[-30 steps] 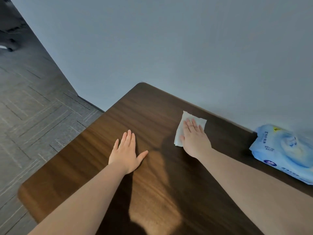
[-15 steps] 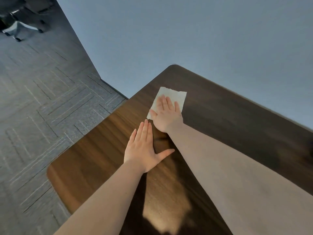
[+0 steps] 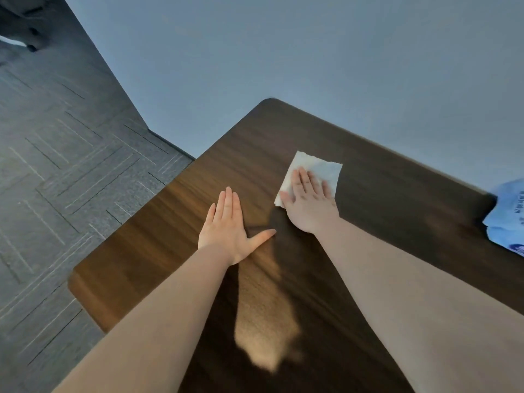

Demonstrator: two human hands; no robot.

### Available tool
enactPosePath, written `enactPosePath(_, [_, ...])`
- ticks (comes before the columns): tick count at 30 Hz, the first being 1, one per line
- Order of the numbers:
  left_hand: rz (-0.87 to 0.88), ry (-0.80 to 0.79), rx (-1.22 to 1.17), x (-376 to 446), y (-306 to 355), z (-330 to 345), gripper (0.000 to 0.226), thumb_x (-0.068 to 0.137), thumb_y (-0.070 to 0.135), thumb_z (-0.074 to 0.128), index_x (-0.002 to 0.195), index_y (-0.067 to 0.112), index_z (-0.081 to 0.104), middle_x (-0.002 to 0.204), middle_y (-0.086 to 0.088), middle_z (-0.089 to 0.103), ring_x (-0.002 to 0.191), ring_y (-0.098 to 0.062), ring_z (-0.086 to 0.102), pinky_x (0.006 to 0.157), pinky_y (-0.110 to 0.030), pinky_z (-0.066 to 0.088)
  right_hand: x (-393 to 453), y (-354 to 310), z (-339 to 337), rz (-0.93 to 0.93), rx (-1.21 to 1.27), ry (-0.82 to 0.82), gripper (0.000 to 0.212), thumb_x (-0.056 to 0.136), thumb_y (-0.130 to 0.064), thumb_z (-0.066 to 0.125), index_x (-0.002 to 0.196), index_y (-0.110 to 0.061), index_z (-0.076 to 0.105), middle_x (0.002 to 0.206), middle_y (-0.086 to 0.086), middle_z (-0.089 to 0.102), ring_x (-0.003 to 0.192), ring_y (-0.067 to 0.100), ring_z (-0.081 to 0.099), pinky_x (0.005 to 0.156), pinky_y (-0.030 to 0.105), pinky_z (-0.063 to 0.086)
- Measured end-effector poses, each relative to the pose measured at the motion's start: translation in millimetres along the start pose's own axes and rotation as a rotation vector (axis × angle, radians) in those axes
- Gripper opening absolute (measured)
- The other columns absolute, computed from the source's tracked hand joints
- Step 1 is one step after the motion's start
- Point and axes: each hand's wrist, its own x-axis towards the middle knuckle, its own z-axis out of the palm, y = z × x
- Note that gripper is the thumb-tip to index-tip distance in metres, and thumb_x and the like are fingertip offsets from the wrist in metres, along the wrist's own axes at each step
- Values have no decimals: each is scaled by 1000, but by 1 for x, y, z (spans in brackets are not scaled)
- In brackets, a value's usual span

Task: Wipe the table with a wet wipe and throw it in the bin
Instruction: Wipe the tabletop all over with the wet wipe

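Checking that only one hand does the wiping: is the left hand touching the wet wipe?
Apart. The head view shows bare table between the left hand and the wet wipe.

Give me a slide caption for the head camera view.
Right hand presses a wet wipe flat on the wooden table.

dark glossy wood-grain table [image 3: 382, 222]; soft white crinkled wet wipe [image 3: 323, 168]
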Motion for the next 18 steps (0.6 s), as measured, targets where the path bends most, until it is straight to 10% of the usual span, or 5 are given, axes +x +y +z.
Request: enactPosePath(18, [740, -145, 146, -70, 322, 21, 89, 88, 69, 25, 150, 13, -8, 160, -1, -13, 146, -14, -12, 120, -34, 1, -294, 329, 8, 642, 133, 74, 64, 96, -53, 4, 147, -22, -18, 157, -3, -22, 144, 13, -18, 116, 37, -12])
